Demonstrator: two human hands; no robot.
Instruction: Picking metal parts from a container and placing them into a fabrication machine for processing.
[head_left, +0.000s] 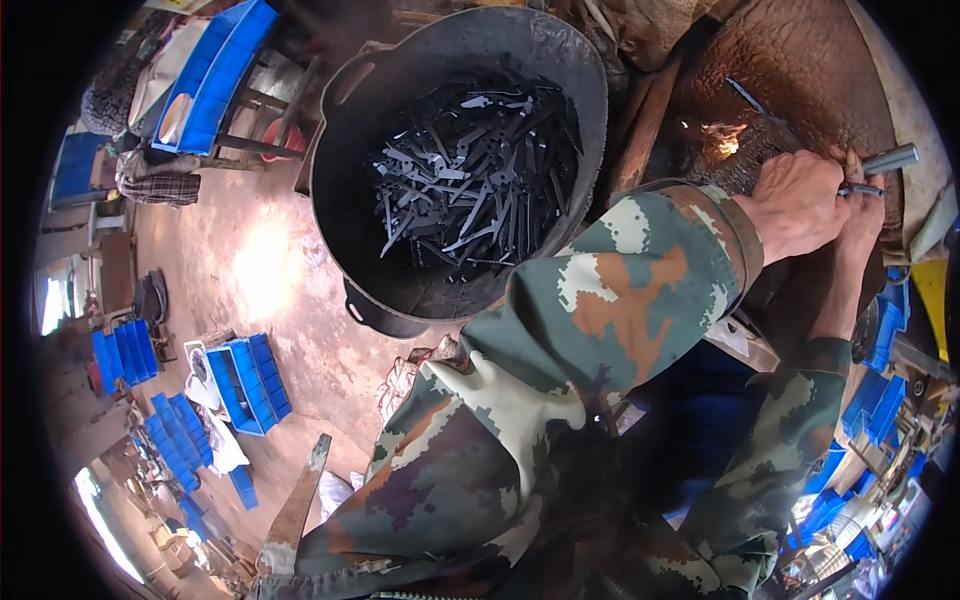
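Note:
At the upper right, my left hand (797,207) is closed, its fingers curled and pressed against my right hand. What it grips is hidden. My right hand (860,222) is closed beside it, with a thin dark metal piece (862,190) lying across its fingers. Just beyond the fingers a smooth grey metal cylinder (890,159) sticks out to the right; whether a hand holds it I cannot tell. Both hands are over a brown, wet-looking surface (800,60). A slim metal strip (745,95) lies on that surface, left of and beyond the hands.
A large dark tub (340,210) holding many flat black metal pieces (470,180) stands left of my hands. A wooden bar (650,130) lies between tub and brown surface. Blue bins (250,385) stand on the floor at left, others (875,405) at right. A person (155,165) is at the far left.

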